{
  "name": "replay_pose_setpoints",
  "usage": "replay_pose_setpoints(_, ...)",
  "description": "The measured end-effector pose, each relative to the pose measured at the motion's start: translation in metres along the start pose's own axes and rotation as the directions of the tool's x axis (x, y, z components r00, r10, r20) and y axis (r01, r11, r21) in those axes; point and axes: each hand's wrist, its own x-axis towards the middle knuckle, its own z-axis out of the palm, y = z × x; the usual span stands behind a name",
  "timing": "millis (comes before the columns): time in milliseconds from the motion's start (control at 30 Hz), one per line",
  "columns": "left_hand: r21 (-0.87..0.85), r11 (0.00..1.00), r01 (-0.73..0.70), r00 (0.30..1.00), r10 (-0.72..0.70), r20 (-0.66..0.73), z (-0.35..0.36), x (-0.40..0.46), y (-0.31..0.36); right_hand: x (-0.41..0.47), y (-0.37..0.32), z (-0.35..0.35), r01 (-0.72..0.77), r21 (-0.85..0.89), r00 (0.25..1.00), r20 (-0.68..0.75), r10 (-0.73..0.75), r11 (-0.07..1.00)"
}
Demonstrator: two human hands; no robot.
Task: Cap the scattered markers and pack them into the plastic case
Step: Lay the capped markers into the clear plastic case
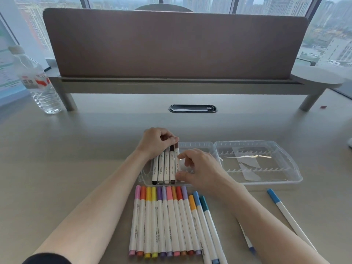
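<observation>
Item: my left hand [155, 142], forearm running in from 7 o'clock, wrist bent, fingers curled down over the cap ends of the markers in the case [165, 165], thumb and forefinger pinching the tops of that small bundle. Item: my right hand [198, 166], forearm entering from 5 o'clock, palm turned left, fingers loosely curved with the thumb low near the bottom ends and the fingertips touching the rightmost marker's barrel (whether they clasp it or only steady it I cannot tell). Item: plastic case [257, 162], clear, lying opened flat at the centre of the desk [76, 159], its two halves side by side; the five white-barrelled markers stand in a row in the left half, dark caps pointing to 12 o'clock, and the right half, at 3 o'clock from my hands, shows ribbed slots. Item: row of loose markers [167, 221], capped, laid side by side just at 6 o'clock from the case, caps pink, orange, yellow, purple, red and blue, pointing away from me. Item: single blue-capped marker [285, 214], lying apart at 4 o'clock, slanted; another marker is partly hidden under my right forearm. Item: water bottle [36, 80], upright at 10 o'clock. Item: brown desk divider [171, 44], across 12 o'clock, windows behind.
</observation>
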Motion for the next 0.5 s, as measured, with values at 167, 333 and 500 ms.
replay_pose_setpoints(167,0.047,0.993,0.107,0.989,-0.111,0.101,-0.008,0.013,0.012,0.002,0.005,0.000,-0.013,0.020,1.000,0.029,0.012,1.000)
replay_pose_setpoints(333,0.161,0.979,0.129,0.988,-0.140,0.062,-0.007,0.025,0.020,0.015,0.005,-0.005,0.017,-0.146,0.999,0.041,-0.011,0.989)
replay_pose_setpoints(500,0.203,0.973,0.106,0.993,-0.116,0.038,-0.003,0.023,0.023,0.018,0.004,-0.010,0.049,-0.190,0.997,0.074,-0.036,0.980)
